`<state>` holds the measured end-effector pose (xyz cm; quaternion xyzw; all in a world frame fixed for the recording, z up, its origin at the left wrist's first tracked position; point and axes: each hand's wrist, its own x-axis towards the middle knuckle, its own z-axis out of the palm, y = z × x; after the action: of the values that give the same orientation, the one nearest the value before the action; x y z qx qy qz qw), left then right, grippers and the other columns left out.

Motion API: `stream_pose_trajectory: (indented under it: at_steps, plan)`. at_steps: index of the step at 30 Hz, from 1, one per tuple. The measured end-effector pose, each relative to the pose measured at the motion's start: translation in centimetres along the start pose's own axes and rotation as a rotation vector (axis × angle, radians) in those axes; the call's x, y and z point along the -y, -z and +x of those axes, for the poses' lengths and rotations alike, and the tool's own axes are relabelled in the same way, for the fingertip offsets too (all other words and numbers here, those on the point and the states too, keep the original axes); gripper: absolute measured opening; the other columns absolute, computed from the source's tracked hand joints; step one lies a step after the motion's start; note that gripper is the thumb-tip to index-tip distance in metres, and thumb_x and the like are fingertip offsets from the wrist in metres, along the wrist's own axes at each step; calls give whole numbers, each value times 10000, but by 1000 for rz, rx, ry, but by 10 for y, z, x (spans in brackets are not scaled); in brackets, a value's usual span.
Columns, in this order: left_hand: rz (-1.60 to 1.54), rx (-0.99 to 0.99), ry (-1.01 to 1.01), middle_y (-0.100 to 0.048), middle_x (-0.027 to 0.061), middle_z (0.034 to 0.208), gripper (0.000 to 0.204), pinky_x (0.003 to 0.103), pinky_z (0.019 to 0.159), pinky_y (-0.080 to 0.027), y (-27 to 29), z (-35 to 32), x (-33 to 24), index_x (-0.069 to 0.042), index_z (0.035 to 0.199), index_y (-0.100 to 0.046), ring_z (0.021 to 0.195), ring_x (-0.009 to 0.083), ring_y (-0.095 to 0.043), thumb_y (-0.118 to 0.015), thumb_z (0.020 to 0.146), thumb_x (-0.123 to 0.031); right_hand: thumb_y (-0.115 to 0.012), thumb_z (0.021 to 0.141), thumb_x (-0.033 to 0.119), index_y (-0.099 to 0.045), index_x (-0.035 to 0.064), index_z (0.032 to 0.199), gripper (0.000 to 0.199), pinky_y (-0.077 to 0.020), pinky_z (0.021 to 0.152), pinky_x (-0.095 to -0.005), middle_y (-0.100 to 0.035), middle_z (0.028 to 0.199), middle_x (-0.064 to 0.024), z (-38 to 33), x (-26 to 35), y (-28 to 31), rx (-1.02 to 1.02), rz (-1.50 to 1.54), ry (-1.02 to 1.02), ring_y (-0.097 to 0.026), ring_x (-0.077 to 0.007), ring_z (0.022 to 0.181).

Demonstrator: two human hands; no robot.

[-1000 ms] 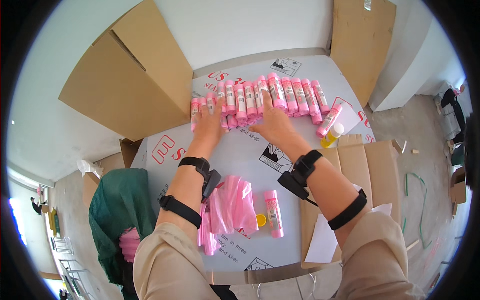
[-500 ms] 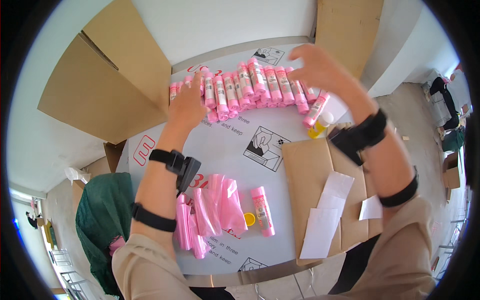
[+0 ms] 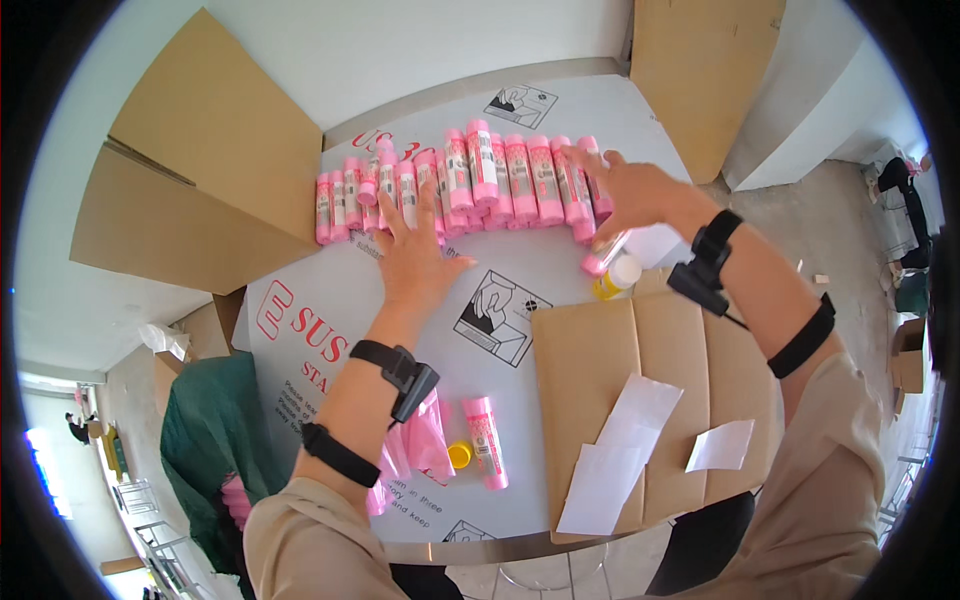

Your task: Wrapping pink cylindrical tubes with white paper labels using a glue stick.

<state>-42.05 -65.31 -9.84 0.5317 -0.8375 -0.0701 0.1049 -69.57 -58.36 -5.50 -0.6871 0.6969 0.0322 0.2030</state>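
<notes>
A long heap of pink plastic-bag rolls [image 3: 516, 180] with printed labels lies across the far side of the table. My left hand [image 3: 415, 255] is open, fingers spread, its fingertips at the front of the heap left of the middle. My right hand [image 3: 640, 195] has its fingers apart over the heap's right end, thumb pointing down beside a tilted roll [image 3: 603, 257]. Whether those fingers touch the rolls is hard to tell. Nearer me one roll [image 3: 486, 443] lies alone beside a yellow ring-shaped cap [image 3: 460, 455] and loose pink plastic bags [image 3: 428, 440], partly hidden by my left forearm.
A white-capped bottle with yellow [image 3: 618, 275] is by the heap's right end. Flattened cardboard [image 3: 590, 370] carries white paper pieces [image 3: 625, 455] at the right front. A tall open carton [image 3: 210, 150] stands at the left, with green cloth [image 3: 215, 420] below it.
My left hand has moved right and nearer, fingers now spread below the rolls. My right hand has come down onto or just over the heap's right end. The view has shifted slightly.
</notes>
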Motion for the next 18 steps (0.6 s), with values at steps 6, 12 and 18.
stream_pose_trajectory:
  at_steps: [6,12,18]
  plan:
    - [-82,66,125,-82,249,1436,987,554,872,-411,0,24,-12,-311,1407,-184,1187,533,-300,-788,628,-259,-814,576,205,-14,273,1420,1165,-509,757,-423,-243,1247,-413,24,23,-3,-11,27,19,-588,-443,855]
    - [-14,19,74,-105,259,1428,918,563,868,-398,-1,52,-7,-270,1397,-242,1150,542,-318,-773,648,-274,-735,625,89,-131,284,1412,1011,-527,739,-418,-227,1309,-336,53,18,8,-33,69,59,-588,-432,852]
    - [-106,-110,32,-159,307,1396,870,560,932,-321,-16,103,6,-258,1385,-268,1164,544,-299,-761,667,-282,-723,640,145,-163,306,1404,961,-531,740,-412,-255,1329,-286,110,-6,13,-179,-29,57,-595,-427,850]
